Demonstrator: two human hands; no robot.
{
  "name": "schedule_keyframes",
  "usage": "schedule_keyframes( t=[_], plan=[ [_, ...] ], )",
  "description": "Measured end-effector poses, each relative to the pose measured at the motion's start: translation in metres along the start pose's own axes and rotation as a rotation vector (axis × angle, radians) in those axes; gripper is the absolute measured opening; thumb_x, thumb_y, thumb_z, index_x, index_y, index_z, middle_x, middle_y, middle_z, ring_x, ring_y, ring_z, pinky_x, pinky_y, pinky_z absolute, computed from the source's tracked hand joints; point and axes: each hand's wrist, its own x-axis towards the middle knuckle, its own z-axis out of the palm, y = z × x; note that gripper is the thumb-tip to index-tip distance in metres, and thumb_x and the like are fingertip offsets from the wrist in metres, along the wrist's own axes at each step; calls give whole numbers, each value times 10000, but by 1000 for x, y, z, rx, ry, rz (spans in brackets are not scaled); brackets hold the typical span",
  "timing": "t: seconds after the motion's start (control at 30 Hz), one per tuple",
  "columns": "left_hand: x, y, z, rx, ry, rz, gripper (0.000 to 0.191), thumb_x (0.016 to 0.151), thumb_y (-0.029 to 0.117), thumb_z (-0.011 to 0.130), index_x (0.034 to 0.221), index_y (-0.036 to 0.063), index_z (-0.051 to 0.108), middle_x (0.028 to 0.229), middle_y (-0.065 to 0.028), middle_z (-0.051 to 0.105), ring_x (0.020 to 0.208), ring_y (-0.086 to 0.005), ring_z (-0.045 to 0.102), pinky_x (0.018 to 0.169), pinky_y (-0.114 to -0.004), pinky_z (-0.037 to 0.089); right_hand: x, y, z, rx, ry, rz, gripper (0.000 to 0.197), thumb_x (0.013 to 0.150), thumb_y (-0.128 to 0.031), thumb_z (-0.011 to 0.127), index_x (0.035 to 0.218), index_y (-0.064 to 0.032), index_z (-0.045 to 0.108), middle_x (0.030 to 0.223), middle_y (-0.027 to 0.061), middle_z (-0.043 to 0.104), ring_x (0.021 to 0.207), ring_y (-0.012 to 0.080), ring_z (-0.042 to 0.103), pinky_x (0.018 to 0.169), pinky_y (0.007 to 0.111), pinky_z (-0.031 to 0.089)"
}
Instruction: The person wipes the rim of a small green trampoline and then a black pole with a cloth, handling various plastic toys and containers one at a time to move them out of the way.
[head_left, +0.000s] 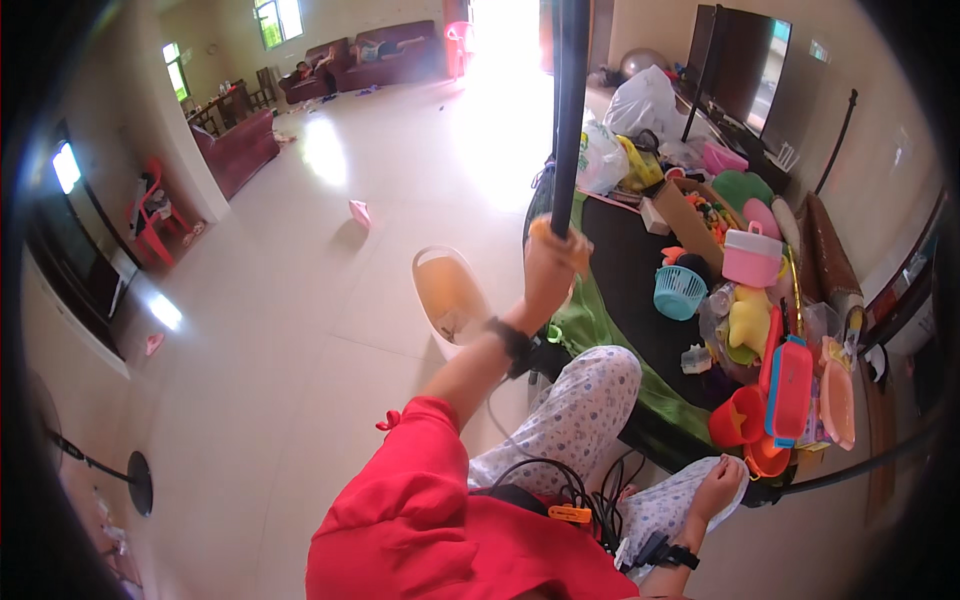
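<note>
My left hand (553, 266), slightly blurred, is wrapped around an upright black pole (571, 112). An orange cloth (541, 227) shows between my fingers and the pole. The pole rises from the edge of a trampoline with a black mat (626, 259) and a green edge cover (592, 319). On my knee in patterned trousers (577, 397) rests my right hand (716, 487), its fingers bent; whether it holds anything small cannot be seen. A cream plastic tub (450, 289) stands on the floor left of my left forearm, with a little something in its bottom.
Toys crowd the mat's right side: a blue basket (680, 292), a pink-and-white box (752, 257), a cardboard box (686, 217) and a red bucket (736, 417). Black cables (611, 495) with an orange clip (570, 514) lie at my lap. People recline on a far sofa (390, 56).
</note>
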Motion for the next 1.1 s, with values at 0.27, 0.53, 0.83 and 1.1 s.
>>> schedule_keyframes(
  t=[0.27,0.53,0.83,1.1],
  plan=[
    [130,122,30,236,62,561,104,874,-18,576,785,35,579,689,-62,617,627,-155,627,563,-286,498,1,1,7,1,4,0,162,959,-107,587,903,37,637,955,169,648,914,321,608,803,390,501],
    [154,204,38,388,176,753,172,764,82,686,787,-45,572,593,-103,534,539,-207,554,510,-339,437,45,-41,-3,767,-283,336,172,990,-164,569,990,-30,677,835,36,647,544,90,540,490,222,418],
    [69,207,64,839,38,1132,602,631,198,739,1150,-39,549,1081,-224,550,1110,-395,510,1051,-587,286,122,-283,-127,1112,-510,-525,522,1037,-223,478,1511,-46,352,1287,89,536,1004,146,591,817,269,495],
    [40,236,53,922,-530,1194,710,655,219,787,1252,-38,502,1220,-170,560,1278,-382,461,1120,-688,174,164,-345,-93,1165,-713,-510,588,1050,-507,332,1378,-36,457,1258,69,584,1025,133,610,820,292,500]
  ],
)
